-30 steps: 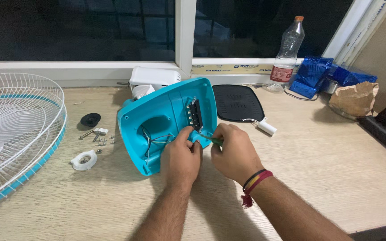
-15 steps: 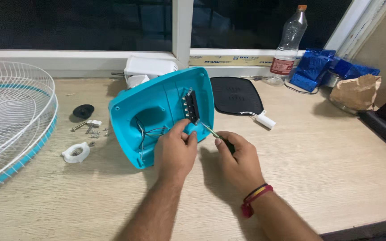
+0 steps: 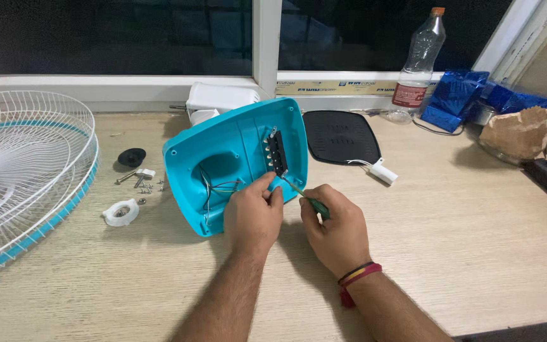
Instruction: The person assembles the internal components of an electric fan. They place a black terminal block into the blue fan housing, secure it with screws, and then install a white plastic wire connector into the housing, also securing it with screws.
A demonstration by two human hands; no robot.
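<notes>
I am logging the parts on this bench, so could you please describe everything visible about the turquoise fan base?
The turquoise fan base is a glossy plastic shell, tilted with its hollow underside toward the camera. Inside are a round recess, thin coloured wires and a black switch block with metal terminals. It rests on the wooden table, against the white motor housing. The left hand touches its lower edge; the right hand points a green-handled screwdriver at the block.
</notes>
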